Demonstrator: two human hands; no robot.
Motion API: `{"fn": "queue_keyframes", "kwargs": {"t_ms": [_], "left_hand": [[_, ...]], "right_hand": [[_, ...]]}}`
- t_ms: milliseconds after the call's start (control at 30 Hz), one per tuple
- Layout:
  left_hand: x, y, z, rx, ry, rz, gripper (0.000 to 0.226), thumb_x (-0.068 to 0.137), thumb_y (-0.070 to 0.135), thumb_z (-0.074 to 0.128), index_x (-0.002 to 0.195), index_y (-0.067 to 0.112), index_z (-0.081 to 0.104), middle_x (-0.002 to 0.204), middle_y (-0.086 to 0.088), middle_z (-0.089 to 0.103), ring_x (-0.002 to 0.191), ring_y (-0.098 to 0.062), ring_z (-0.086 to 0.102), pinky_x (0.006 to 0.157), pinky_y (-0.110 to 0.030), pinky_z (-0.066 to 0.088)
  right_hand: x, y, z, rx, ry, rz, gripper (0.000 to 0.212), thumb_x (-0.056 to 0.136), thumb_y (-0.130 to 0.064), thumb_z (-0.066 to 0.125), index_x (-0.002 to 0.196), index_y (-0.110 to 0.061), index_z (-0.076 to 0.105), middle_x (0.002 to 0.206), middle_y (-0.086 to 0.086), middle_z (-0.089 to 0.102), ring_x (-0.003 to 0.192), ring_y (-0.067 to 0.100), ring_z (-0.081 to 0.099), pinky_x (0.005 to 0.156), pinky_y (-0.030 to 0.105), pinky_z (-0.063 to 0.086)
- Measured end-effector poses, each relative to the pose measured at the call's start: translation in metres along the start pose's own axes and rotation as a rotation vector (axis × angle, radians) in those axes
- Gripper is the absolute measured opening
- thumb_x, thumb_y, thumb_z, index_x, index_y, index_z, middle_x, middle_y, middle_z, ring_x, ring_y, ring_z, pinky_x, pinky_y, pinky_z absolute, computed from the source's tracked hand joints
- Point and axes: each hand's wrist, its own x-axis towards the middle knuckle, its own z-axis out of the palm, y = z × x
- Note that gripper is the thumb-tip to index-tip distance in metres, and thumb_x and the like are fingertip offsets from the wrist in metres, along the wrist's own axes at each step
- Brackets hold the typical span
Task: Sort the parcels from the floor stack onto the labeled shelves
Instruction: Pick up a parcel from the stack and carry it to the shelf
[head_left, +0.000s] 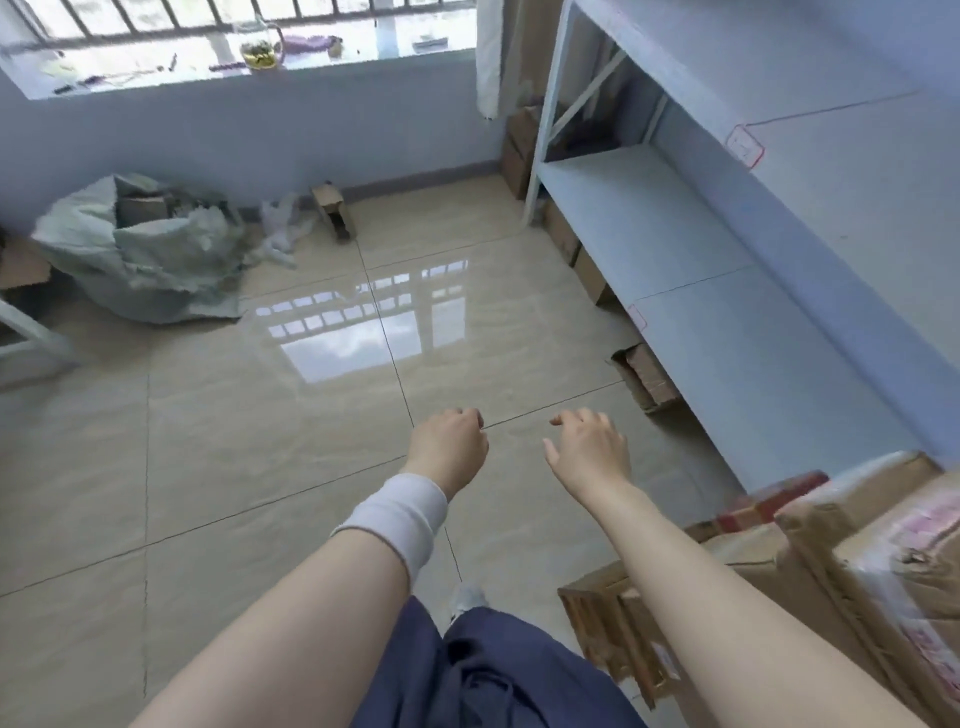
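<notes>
Both my arms reach forward over the tiled floor. My left hand (451, 446), with a white wristband behind it, has its fingers curled in and holds nothing. My right hand (589, 447) is relaxed with fingers apart, also holding nothing. A stack of brown cardboard parcels (810, 561) wrapped in clear tape sits at the lower right, beside and under my right forearm. The white metal shelf unit (691, 249) runs along the right wall, with small red-edged labels (745, 146) on its board edges. The visible shelf boards are bare.
More cardboard boxes (647, 376) lie on the floor under the lowest shelf board. A pale green sack (140, 249) with boxes in it slumps at the left wall, and a small open box (335, 210) stands near it. A window with bars is at the far wall.
</notes>
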Motion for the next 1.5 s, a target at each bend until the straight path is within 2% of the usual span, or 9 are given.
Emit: {"fn": "queue_keyframes", "kwargs": {"t_ms": [167, 433, 700, 933, 1133, 1300, 1500], "left_hand": [[0.076, 0.029, -0.026, 0.079, -0.022, 0.156, 0.032, 0.096, 0.024, 0.039, 0.124, 0.016, 0.052, 0.125, -0.005, 0.056, 0.114, -0.028, 0.053, 0.086, -0.030, 0.041], [0.204, 0.095, -0.082, 0.180, -0.038, 0.505, 0.033, 0.096, 0.024, 0.038, 0.125, 0.016, 0.052, 0.125, -0.005, 0.056, 0.117, -0.027, 0.051, 0.091, -0.032, 0.039], [0.261, 0.168, -0.115, 0.246, -0.145, 0.872, 0.033, 0.096, 0.023, 0.037, 0.124, 0.014, 0.052, 0.127, -0.006, 0.054, 0.116, -0.027, 0.051, 0.091, -0.033, 0.038], [0.265, 0.273, -0.111, 0.242, -0.249, 1.129, 0.034, 0.097, 0.026, 0.038, 0.129, 0.019, 0.049, 0.129, -0.003, 0.053, 0.119, -0.023, 0.048, 0.095, -0.031, 0.036], [0.247, 0.355, -0.102, 0.272, -0.266, 1.338, 0.034, 0.097, 0.028, 0.038, 0.129, 0.021, 0.049, 0.130, -0.001, 0.054, 0.121, -0.022, 0.049, 0.099, -0.033, 0.037], [0.225, 0.411, -0.102, 0.252, -0.276, 1.493, 0.033, 0.098, 0.029, 0.038, 0.128, 0.021, 0.051, 0.128, 0.000, 0.056, 0.117, -0.021, 0.053, 0.097, -0.032, 0.040], [0.185, 0.478, -0.098, 0.217, -0.342, 1.700, 0.030, 0.096, 0.024, 0.041, 0.120, 0.017, 0.057, 0.120, -0.002, 0.060, 0.109, -0.025, 0.057, 0.088, -0.032, 0.045]], "right_hand": [[0.052, 0.026, -0.032, -0.005, 0.050, 0.119, 0.038, 0.095, -0.034, 0.047, 0.130, -0.020, 0.046, 0.133, 0.004, 0.048, 0.127, 0.024, 0.039, 0.100, 0.034, 0.033], [0.118, 0.049, -0.082, 0.044, 0.169, 0.428, 0.040, 0.095, -0.034, 0.047, 0.132, -0.020, 0.045, 0.135, 0.003, 0.047, 0.126, 0.022, 0.039, 0.099, 0.031, 0.033], [0.129, 0.057, -0.127, 0.091, 0.280, 0.758, 0.038, 0.095, -0.034, 0.047, 0.130, -0.019, 0.046, 0.128, 0.003, 0.051, 0.119, 0.022, 0.044, 0.099, 0.032, 0.038], [0.116, 0.098, -0.155, 0.165, 0.466, 1.017, 0.037, 0.092, -0.034, 0.050, 0.126, -0.019, 0.051, 0.123, 0.002, 0.054, 0.117, 0.019, 0.048, 0.094, 0.029, 0.041], [0.096, 0.136, -0.182, 0.200, 0.651, 1.164, 0.035, 0.094, -0.033, 0.049, 0.125, -0.018, 0.052, 0.126, 0.002, 0.054, 0.121, 0.020, 0.045, 0.096, 0.029, 0.037], [0.072, 0.156, -0.203, 0.207, 0.796, 1.297, 0.035, 0.094, -0.034, 0.050, 0.125, -0.020, 0.052, 0.126, 0.000, 0.053, 0.120, 0.017, 0.045, 0.094, 0.026, 0.039], [0.041, 0.171, -0.228, 0.129, 0.908, 1.476, 0.031, 0.093, -0.031, 0.050, 0.121, -0.019, 0.053, 0.119, -0.001, 0.055, 0.113, 0.016, 0.048, 0.092, 0.025, 0.039]]}}
